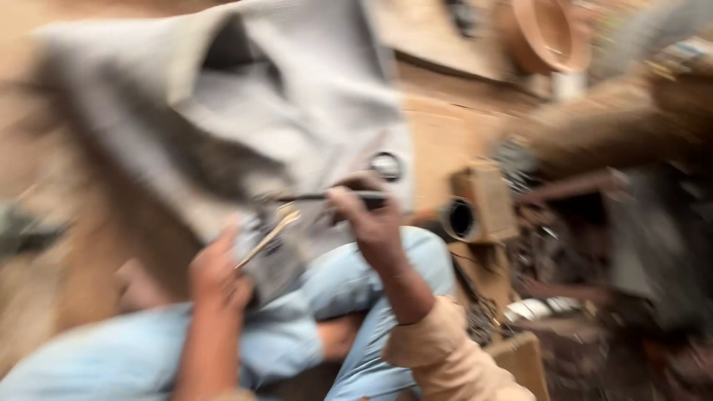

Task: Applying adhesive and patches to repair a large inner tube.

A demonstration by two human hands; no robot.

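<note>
- Nearest the camera, the person's legs in pale blue jeans [356,312] were folded, the knees drawn up under the work; a tan sleeve [445,356] covered the right forearm.
- The left hand [215,271] sat low on the left, its grip closed around the lower edge of a large grey metal casing [297,111] and on a thin yellowish stick-like piece [269,236] that slanted up to the right from the fingers.
- The right hand [371,219] was just above the right knee, its grip closed on a thin dark tool [327,197] lying nearly level, the tip pointing left against the casing's lower edge.
- The casing rested on the lap and leaned away from the person, filling the upper left of the view; a small round ring-shaped fitting [386,165] showed on its face just above the right hand. The whole view was blurred, so finer detail on the casing could not be told.
- Beside the right knee lay a short brown box-shaped part with a dark round opening [464,217].
- Beyond it, on the right, was a heap of rusty brown metal parts [594,223], and a pale metal tube [538,308] lay low among them.
- Farthest, at the top right, stood a round brown rim like a pot or pipe [546,33] on the brown ground [445,134].
</note>
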